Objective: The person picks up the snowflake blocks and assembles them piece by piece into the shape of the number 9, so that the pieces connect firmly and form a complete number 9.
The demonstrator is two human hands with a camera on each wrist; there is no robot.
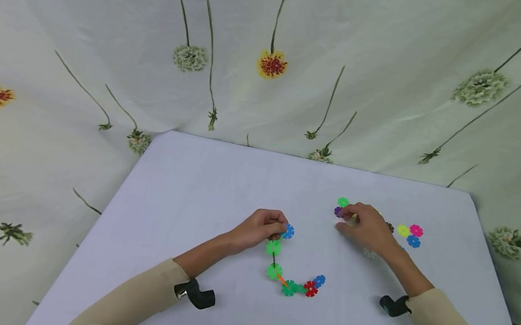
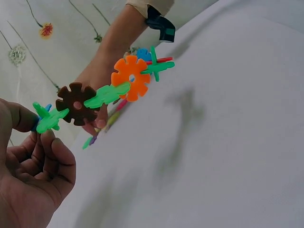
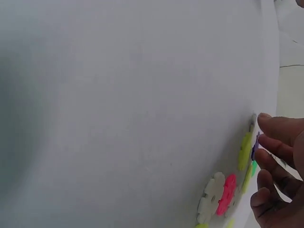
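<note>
My left hand [image 1: 266,227] pinches one end of a chain of interlocked flower-shaped plastic discs. In the left wrist view, the held end has a light green disc [image 2: 51,119], followed by a brown disc [image 2: 76,105] and an orange disc [image 2: 124,85]. The chain curves rightward to a red disc [image 1: 310,288] and a blue disc [image 1: 319,281] in the head view. My right hand [image 1: 368,229] hovers low over loose discs, fingers parted and bent. Its thumb and fingertips are close to a white disc [image 3: 253,121] and a purple disc [image 1: 337,211]; others are hidden beneath.
Loose yellow [image 1: 403,231], pink [image 1: 416,230] and blue [image 1: 413,241] discs lie right of my right hand. A white disc [image 1: 369,253] is under the wrist. The white table [image 1: 219,179] meets a flower-printed cloth [image 1: 297,102] behind.
</note>
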